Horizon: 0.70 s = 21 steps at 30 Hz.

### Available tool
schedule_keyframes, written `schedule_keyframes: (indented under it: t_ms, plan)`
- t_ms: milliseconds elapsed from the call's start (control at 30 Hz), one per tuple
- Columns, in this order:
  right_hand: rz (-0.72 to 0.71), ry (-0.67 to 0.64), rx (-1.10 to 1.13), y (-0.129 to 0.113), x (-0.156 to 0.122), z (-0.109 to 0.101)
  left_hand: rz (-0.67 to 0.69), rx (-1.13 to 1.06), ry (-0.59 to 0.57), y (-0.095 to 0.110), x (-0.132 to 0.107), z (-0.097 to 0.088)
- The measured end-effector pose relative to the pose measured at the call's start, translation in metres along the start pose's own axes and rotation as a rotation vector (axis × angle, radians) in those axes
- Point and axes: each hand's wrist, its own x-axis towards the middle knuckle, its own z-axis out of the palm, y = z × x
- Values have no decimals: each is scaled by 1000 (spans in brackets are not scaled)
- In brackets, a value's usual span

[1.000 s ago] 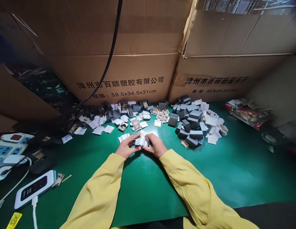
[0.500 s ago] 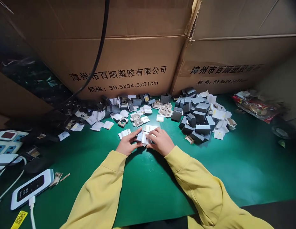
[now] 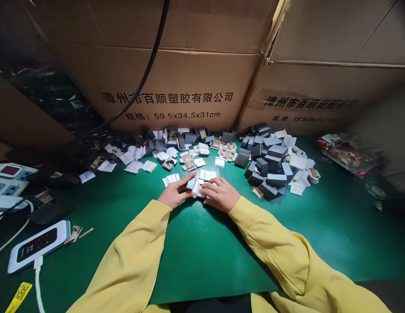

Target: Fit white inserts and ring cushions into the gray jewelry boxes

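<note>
Between its thumb and fingers my left hand (image 3: 172, 194) grips a small grey box (image 3: 191, 183) by its side. My right hand (image 3: 222, 194) is closed, its fingertips on a white folded paper (image 3: 196, 188) that stands against the box. Just beyond my fingers lie more white folded papers (image 3: 207, 174), partly hidden by the right hand. Left of them, another white paper (image 3: 170, 179) rests on the table. How far the paper sits inside the box is hidden by my fingers.
A heap of closed dark grey boxes (image 3: 267, 163) stands to the right, with white papers (image 3: 300, 169) beside it. Open boxes and beige inserts (image 3: 227, 150) line the back, before large cartons (image 3: 176, 78). A white device (image 3: 37, 245) and power strip (image 3: 13, 176) are at left.
The view has shifted slightly. The grey box is tilted more in my left hand, and my right fingers have shifted a little over the white paper.
</note>
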Motion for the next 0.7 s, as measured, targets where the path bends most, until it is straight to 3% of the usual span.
schedule_keyframes:
  t_ms: [200, 700]
  plan:
    - [-98, -73, 84, 11, 7, -3, 18, 48, -47, 5, -1, 1]
    - [-150, -230, 27, 11, 23, -15, 80, 53, -43, 4, 0, 1]
